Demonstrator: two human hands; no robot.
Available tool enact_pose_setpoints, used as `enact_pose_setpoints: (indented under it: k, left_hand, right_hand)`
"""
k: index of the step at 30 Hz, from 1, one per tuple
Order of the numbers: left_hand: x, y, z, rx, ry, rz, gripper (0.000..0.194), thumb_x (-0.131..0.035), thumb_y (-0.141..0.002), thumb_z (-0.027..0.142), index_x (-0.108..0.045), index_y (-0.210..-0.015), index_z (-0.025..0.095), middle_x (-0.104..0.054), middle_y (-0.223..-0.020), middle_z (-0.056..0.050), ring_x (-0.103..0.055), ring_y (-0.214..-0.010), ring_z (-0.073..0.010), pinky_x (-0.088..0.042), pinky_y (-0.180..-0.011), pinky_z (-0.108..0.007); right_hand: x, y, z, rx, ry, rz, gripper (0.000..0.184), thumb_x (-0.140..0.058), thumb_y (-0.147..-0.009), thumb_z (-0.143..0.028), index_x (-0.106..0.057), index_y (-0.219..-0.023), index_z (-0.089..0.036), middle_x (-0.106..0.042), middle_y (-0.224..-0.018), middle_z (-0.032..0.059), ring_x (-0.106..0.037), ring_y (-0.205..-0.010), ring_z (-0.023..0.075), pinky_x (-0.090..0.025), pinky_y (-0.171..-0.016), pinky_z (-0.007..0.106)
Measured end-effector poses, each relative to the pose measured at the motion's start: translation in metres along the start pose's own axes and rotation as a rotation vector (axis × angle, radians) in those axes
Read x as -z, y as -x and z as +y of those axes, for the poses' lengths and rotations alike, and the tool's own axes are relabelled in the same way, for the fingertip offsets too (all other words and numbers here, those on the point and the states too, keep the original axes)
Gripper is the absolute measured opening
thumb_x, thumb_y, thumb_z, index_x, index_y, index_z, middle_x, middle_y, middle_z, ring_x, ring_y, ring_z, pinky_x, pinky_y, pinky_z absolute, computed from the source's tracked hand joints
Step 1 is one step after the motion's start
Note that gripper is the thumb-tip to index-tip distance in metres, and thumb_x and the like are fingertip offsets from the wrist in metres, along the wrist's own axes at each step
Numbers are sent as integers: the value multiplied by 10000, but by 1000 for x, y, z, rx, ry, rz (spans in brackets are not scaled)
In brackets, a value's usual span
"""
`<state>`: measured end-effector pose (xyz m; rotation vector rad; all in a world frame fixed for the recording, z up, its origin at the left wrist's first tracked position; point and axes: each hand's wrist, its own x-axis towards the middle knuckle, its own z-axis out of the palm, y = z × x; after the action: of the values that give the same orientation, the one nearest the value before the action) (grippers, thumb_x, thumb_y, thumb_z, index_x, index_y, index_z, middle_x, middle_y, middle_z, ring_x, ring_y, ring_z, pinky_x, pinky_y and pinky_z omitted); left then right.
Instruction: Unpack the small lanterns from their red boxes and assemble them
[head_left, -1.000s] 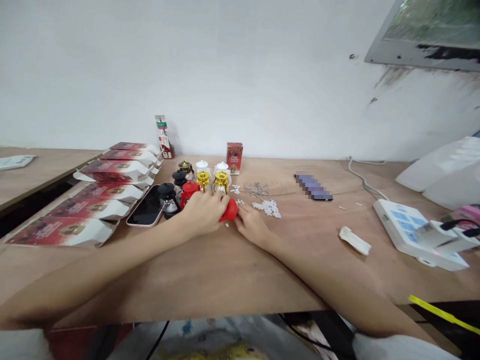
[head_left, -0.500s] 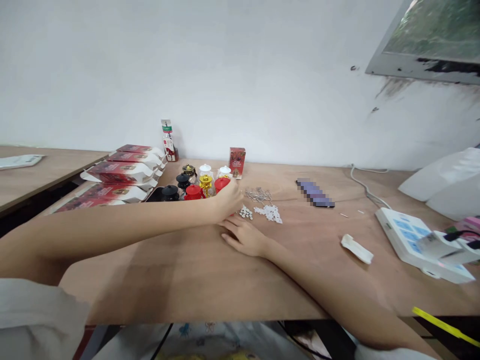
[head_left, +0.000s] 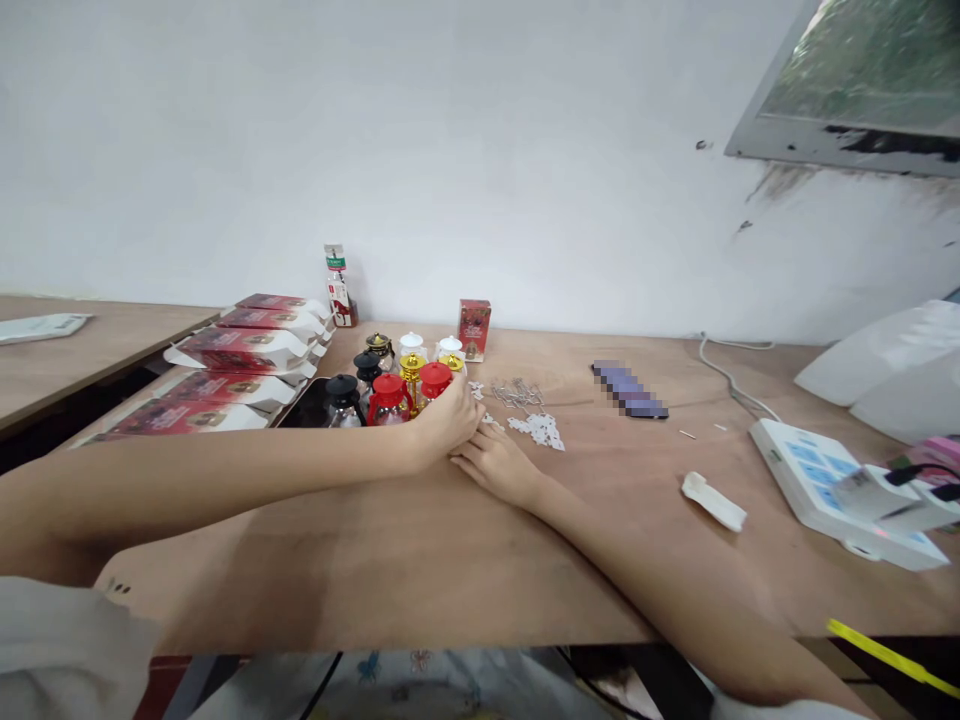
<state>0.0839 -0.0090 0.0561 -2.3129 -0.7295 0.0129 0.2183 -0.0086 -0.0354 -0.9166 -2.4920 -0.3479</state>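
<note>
My left hand [head_left: 448,420] is closed with bent fingers, right in front of a red lantern [head_left: 435,378], hiding its lower body. What its fingers hold, if anything, is hidden. My right hand [head_left: 499,465] rests low on the table, fingers mostly stretched, their tips meeting those of the left. Upright around them stand small lanterns: another red lantern [head_left: 388,398], a black lantern [head_left: 343,400], a gold lantern [head_left: 410,370] and a white lantern [head_left: 412,343], among several. Small pale pieces [head_left: 491,422] lie partly covered behind my fingers.
White flat pieces [head_left: 538,430] and metal wire bits [head_left: 517,392] lie right of the hands. A red box [head_left: 474,330] stands by the wall. Flat red cartons [head_left: 247,350] and a phone [head_left: 304,405] are left; a pixelated phone [head_left: 628,390] and power strip [head_left: 832,490] are right.
The red lantern, held between both hands at first, now stands upright beside the other red one. My left hand has come down off its top to the right hand, which has flattened onto the table.
</note>
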Motion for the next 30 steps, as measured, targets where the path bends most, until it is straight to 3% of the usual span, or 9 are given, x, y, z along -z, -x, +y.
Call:
enact_pose_setpoints:
  k: [9,13,16,18,21,23,25,28,30]
  left_hand:
    - [-34,17,10,8,220,70,441,-450,-696,-48,-689,-1009,150,-674,-1075,-131,-509,-1175,-333,-350,-1007,-528]
    - [-24,36,11,-68,278,142,536,-436,-708,-33,-610,-1165,188,-642,-1175,-78,-465,-1251,-254,-313,-1099,-458]
    - [-10,66,0,-137,324,252,533,-399,-821,34,-436,-1328,193,-533,-1327,-58,-414,-1296,-182,-278,-1130,-398]
    - [-10,92,-11,-4,374,391,592,-442,-866,138,-249,-1418,224,-446,-1404,-59,-358,-1333,-180,-259,-1135,-401]
    - [-32,125,-26,491,514,606,988,-705,-691,444,-117,-1443,188,-262,-1479,-166,-222,-1379,-333,-243,-1115,-516]
    - [-55,135,-32,760,733,608,1133,-769,-565,522,-126,-1427,165,-191,-1483,-212,-192,-1376,-382,-249,-1098,-549]
    - [-75,134,-34,952,1023,552,1112,-771,-546,532,-165,-1397,148,-254,-1445,-231,-266,-1350,-374,-254,-1092,-550]
    - [-89,119,-36,968,1384,509,940,-789,-528,489,-329,-1280,164,-434,-1334,-175,-417,-1265,-327,-321,-1070,-499]
    - [-89,110,-38,943,1485,500,854,-812,-497,444,-404,-1197,172,-502,-1265,-143,-472,-1212,-310,-362,-1044,-478]
  right_hand:
    - [-1,2,22,-110,153,50,95,-546,-864,-211,-609,-801,-177,-654,-857,80,-562,-874,237,-467,-747,371]
    - [0,2,18,-202,65,127,92,-519,-871,-229,-597,-864,-179,-646,-940,106,-564,-920,263,-465,-797,428]
    - [5,2,12,-291,-196,255,230,-498,-876,-266,-531,-1077,-161,-590,-1108,146,-528,-1074,268,-426,-931,465]
    - [9,-1,7,-394,-463,304,494,-575,-828,-368,-404,-1245,-165,-486,-1279,163,-451,-1211,268,-371,-1021,473]
    - [10,-9,-5,-573,-850,274,966,-711,-664,-516,-160,-1390,-197,-230,-1474,169,-284,-1353,276,-303,-1087,474]
    - [7,-16,-13,-651,-1004,248,1164,-761,-574,-543,-34,-1422,-217,-77,-1521,160,-158,-1401,278,-244,-1116,477]
    - [2,-25,-21,-709,-1074,253,1265,-790,-527,-531,45,-1430,-235,0,-1531,146,-67,-1418,269,-172,-1138,483]
    - [-4,-38,-28,-734,-1136,303,1315,-811,-509,-491,97,-1429,-245,-31,-1531,137,-79,-1419,246,-132,-1149,468]
    - [-7,-45,-27,-736,-1164,335,1328,-820,-494,-472,90,-1430,-233,-92,-1524,144,-142,-1408,242,-148,-1149,454]
